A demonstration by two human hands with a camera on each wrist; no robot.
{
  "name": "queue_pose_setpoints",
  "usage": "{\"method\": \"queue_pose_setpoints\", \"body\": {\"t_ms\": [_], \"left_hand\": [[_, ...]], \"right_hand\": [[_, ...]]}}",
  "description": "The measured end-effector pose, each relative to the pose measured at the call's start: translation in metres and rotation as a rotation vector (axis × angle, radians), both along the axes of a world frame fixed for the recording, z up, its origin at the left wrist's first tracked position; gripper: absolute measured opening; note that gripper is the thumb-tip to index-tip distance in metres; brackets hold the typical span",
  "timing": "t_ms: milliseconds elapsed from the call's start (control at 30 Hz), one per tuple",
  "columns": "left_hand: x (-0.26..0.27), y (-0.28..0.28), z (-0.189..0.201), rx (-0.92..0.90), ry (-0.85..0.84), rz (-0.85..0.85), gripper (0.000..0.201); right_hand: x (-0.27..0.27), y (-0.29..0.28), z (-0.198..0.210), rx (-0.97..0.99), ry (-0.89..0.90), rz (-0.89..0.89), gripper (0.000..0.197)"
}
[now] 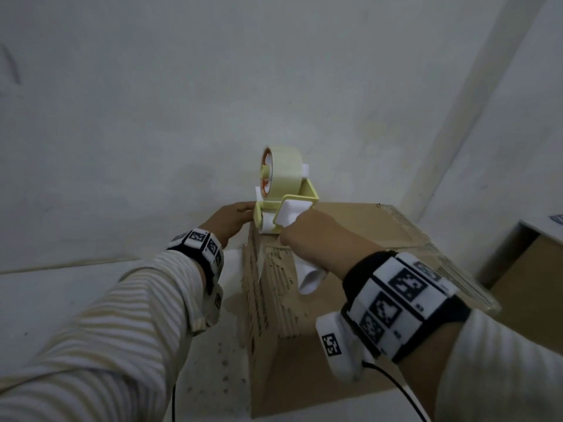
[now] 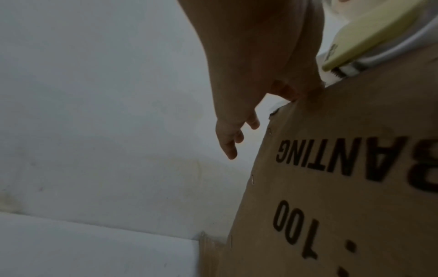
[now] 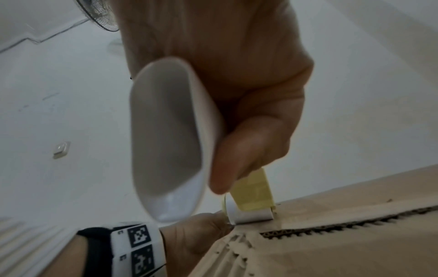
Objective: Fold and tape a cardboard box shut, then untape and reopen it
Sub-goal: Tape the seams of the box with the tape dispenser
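A brown cardboard box stands on the floor with its top flaps folded down; a seam runs between them. A yellow and white tape dispenser carrying a pale tape roll sits on the box's far left top edge. My right hand grips its white handle, and its roller touches the cardboard. My left hand is right beside the dispenser at that edge. Its thumb presses the box's rim, and its other fingers hang loose over the printed side.
A white wall rises just behind the box. A second cardboard box stands at the right. A strip of clear tape lies along the box's right edge. A fan and a wall switch show on the far wall.
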State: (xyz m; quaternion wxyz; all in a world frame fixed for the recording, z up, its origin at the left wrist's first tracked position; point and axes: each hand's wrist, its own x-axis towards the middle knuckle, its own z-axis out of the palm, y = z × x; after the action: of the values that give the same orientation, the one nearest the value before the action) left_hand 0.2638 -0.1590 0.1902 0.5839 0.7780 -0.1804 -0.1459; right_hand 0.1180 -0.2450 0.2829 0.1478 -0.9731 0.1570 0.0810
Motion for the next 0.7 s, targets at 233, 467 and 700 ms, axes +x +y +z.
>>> {"method": "queue_pose_setpoints", "body": {"t_ms": [233,467,700], "left_hand": [[-0.020,0.000,-0.005,0.079,-0.050,0.034,0.041],[-0.046,0.006,-0.004,0.285,-0.143,0.016,0.043],[-0.050,0.018,0.005,0.437,-0.218,-0.019,0.041]], "right_hand": [[-0.015,0.002,-0.010,0.055,-0.071,-0.004,0.038],[-0.044,0.017,-0.009,0.120,-0.047,-0.049,0.041],[-0.052,0.031,-0.009,0.179,-0.062,-0.128,0.039]]}}
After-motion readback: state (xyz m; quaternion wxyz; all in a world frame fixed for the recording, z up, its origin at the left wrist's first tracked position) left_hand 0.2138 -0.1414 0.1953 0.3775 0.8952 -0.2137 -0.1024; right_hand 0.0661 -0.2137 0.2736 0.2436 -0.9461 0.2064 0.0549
